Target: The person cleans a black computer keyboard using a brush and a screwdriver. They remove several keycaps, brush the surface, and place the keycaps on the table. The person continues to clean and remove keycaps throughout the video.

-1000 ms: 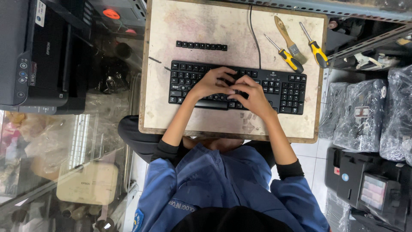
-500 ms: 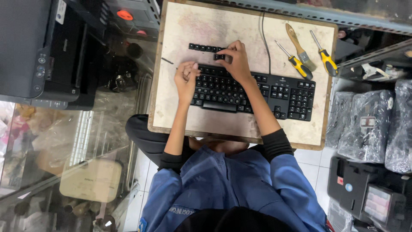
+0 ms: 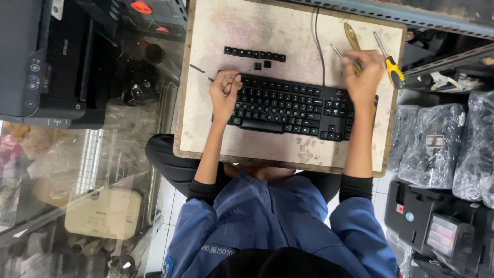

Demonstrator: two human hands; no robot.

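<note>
The black keyboard lies mid-frame on the table. The left hand, curled into a fist, rests on its left end. The right hand, above the right end, closes around a yellow screwdriver. Loose keycaps sit in a row above the keyboard, another screwdriver at upper right.

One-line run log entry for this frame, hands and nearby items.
left hand: fist on keyboard left end | right hand: on screwdriver | keycaps: row above keyboard | board: on lap
</note>
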